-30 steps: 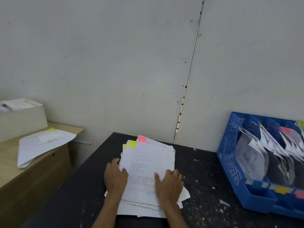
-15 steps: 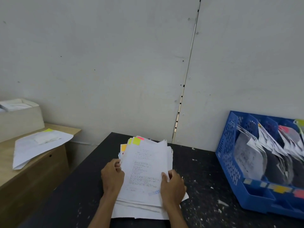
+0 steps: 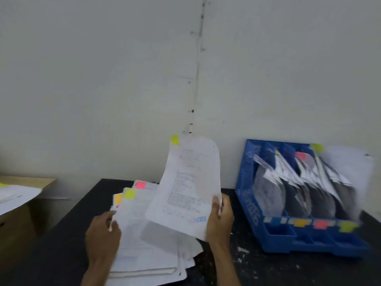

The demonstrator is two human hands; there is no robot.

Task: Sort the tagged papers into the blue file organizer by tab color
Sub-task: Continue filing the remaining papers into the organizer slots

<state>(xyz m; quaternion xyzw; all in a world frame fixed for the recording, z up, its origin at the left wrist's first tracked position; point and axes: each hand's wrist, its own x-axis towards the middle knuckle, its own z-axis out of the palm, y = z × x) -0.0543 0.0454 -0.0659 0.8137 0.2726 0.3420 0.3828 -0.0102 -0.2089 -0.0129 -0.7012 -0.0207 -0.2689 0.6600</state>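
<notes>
Right hand pinches yellow-tabbed white sheet by its lower corner; light, floppy, likely droops. Left hand on paper stack, grip unclear.

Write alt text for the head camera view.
A person's right hand holds a yellow-tabbed sheet raised above a stack of tagged papers on a black table, while the left hand rests on the stack's left edge. To the right stands a blue file organizer, its slots already holding papers.

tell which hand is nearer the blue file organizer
Right. Right hand, gripping the yellow-tabbed paper, is left of the blue file organizer; left hand, at the paper stack, farther left.
</notes>
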